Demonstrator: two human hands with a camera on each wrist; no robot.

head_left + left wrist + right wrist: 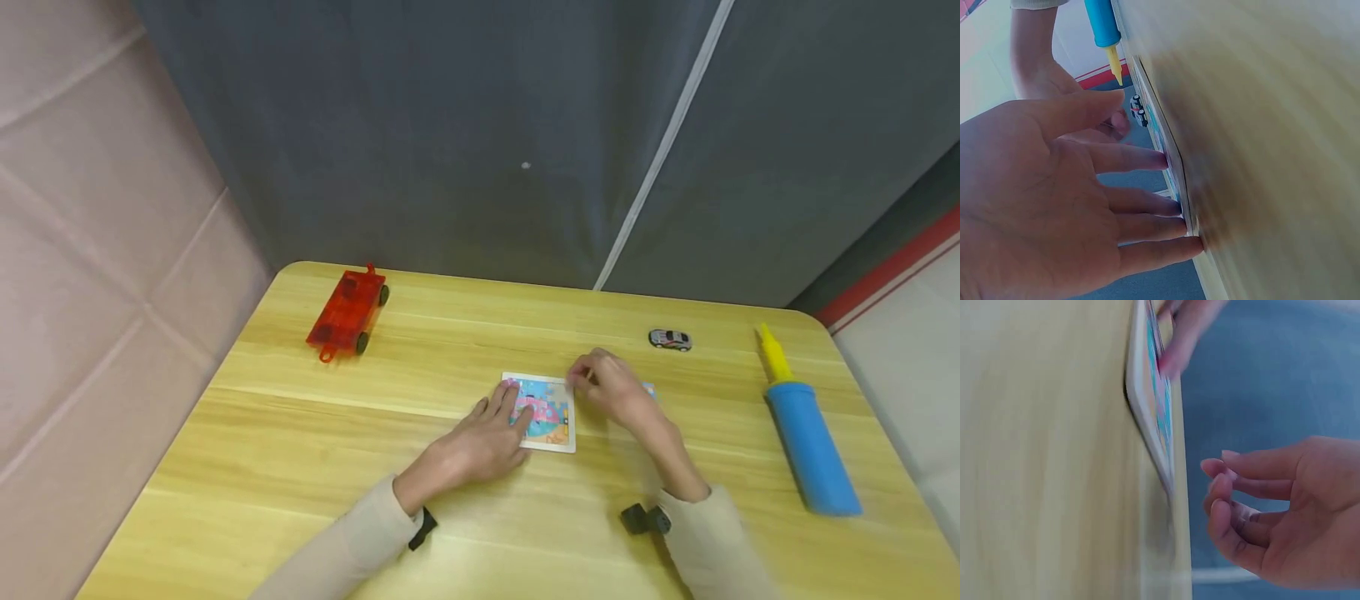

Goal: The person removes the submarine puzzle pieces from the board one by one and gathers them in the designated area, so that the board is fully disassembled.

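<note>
A small jigsaw puzzle (pixel 551 429) in a white-rimmed square tray lies on the table, its picture pink and light blue. My left hand (pixel 483 437) rests on its left part with fingers spread and nearly straight, hiding some of the picture. In the left wrist view the fingertips (pixel 1175 206) touch the puzzle's edge. My right hand (pixel 615 387) is over the tray's upper right corner. Its thumb and fingers (pixel 1225 519) are curled close together in the right wrist view, with no piece showing between them. A small blue piece (pixel 649 388) shows partly behind the right wrist.
A red translucent toy wagon (pixel 348 312) stands at the back left. Back right is a small silver toy car (pixel 670 339). A blue hand pump (pixel 813 450) with a yellow nozzle lies at the right. A dark grey partition (pixel 450 150) rises behind the wooden table (pixel 300 467).
</note>
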